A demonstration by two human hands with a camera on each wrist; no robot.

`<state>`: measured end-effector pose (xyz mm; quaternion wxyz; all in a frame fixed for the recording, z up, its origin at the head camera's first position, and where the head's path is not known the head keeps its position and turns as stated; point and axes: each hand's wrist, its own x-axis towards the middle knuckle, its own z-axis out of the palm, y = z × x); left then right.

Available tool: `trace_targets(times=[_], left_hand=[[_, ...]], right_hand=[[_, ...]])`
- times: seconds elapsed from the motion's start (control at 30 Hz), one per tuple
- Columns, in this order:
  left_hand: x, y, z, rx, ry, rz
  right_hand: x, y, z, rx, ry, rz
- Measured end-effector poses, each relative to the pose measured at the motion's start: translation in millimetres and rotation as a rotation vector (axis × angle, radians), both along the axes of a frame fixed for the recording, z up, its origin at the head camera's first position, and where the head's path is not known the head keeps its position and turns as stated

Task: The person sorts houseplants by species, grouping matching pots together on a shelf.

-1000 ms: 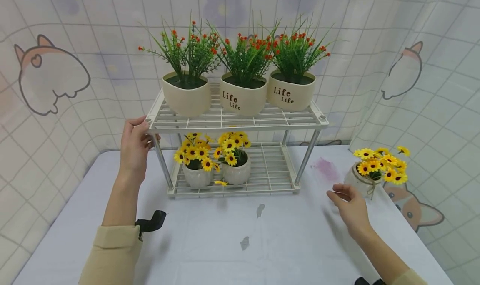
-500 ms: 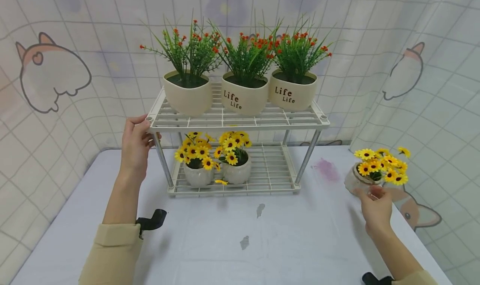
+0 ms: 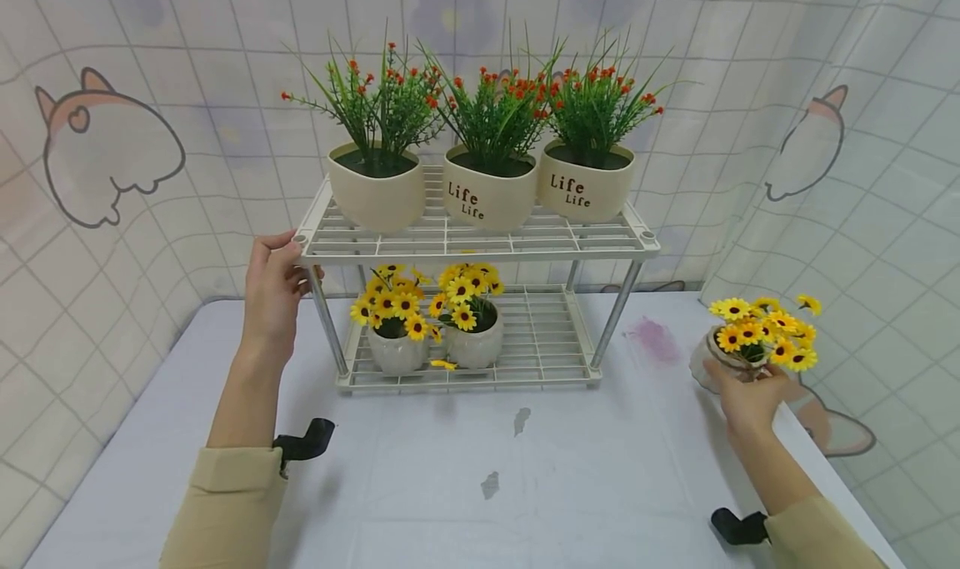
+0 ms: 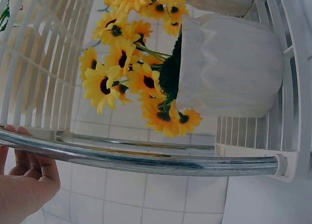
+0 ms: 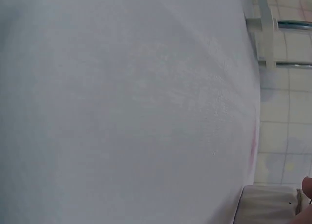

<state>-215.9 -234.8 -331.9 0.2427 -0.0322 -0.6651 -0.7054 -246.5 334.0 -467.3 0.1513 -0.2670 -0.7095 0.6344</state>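
Note:
A white two-tier wire rack (image 3: pixel 480 258) stands on the table. My left hand (image 3: pixel 272 302) grips its upper left corner; in the left wrist view the fingers curl behind the metal post (image 4: pixel 161 160). At the right, my right hand (image 3: pixel 750 406) holds a small whitish flowerpot (image 3: pixel 703 365) of yellow daisy-like flowers (image 3: pixel 765 327), thumb on its near left side and fingers round the right. The right wrist view catches only the pot's edge (image 5: pixel 268 204) and some fingertips. Two similar pots, a left one (image 3: pixel 397 354) and a right one (image 3: pixel 476 344), sit on the lower tier.
Three cream pots, left (image 3: pixel 377 190), middle (image 3: pixel 491 192) and right (image 3: pixel 587 182), with red-flowered plants line the upper tier. A loose yellow flower (image 3: pixel 443 365) lies near the lower tier's front. White cloth (image 3: pixel 420 477) covers the table; a patterned curtain (image 3: pixel 225 161) hangs behind.
My right hand has moved right to the flowerpot beside the rack and now grips it; earlier it hovered to the left of it. The left hand stays on the rack.

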Motion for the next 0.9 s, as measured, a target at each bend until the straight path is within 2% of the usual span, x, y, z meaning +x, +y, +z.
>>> trace_targets(times=[0.07,0.17,0.43,0.7,0.9], left_hand=[[0.0,-0.1,0.1,0.001,0.0,0.001],[-0.6,-0.3,0.5,0.005,0.005,-0.002],[-0.3,-0.8,0.6,0.01,-0.001,-0.001],[-0.6,-0.9,1.1,0.001,0.004,0.0],[-0.1,0.5,0.5,0.0,-0.004,0.004]], right_hand=[[-6.2,1.3,-2.0,-0.001,0.051,-0.016],[-14.3,3.8,-4.6,-0.001,0.085,-0.036],[-29.4,8.5,-10.5,-0.024,-0.004,-0.082],[-30.2,8.0,-12.8,-0.051,0.087,-0.096],[-23.6,4.7,-11.3,-0.008,0.065,-0.102]])
